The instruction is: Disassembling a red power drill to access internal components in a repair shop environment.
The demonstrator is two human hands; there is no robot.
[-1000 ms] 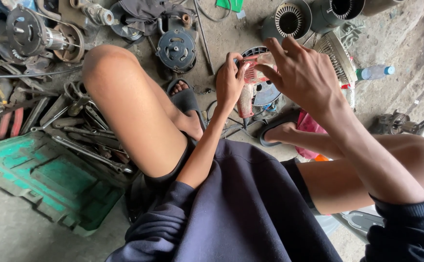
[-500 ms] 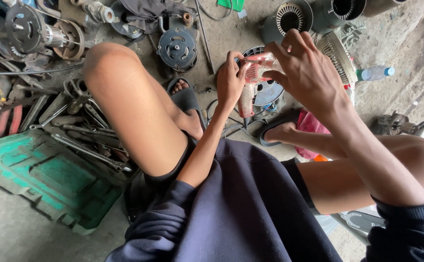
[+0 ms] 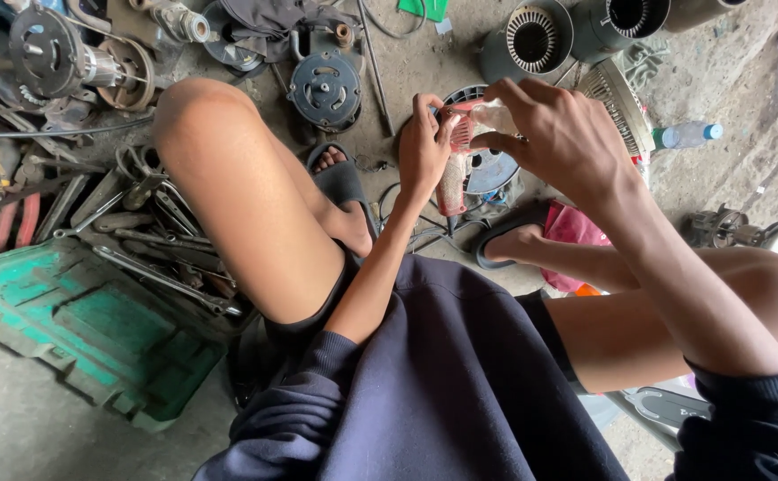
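I squat on a workshop floor and hold a worn red and white tool (image 3: 453,178) upright between my knees. My left hand (image 3: 423,148) grips its upper body from the left. My right hand (image 3: 562,134) pinches the tool's top end with thumb and fingers. Its lower tip hangs just above some wires (image 3: 420,233) on the floor. A round fan motor housing (image 3: 494,169) lies right behind the tool, partly hidden by my hands.
Wrenches and pliers (image 3: 144,227) lie at my left beside a green plastic tray (image 3: 77,330). Motors (image 3: 325,89) and stators (image 3: 531,37) crowd the far floor. A plastic bottle (image 3: 687,135) and a small motor (image 3: 745,232) lie at the right. My feet wear black sandals (image 3: 340,183).
My hands and the tool have shifted slightly; the right fingers have moved on the tool's top end. Nothing else moved.
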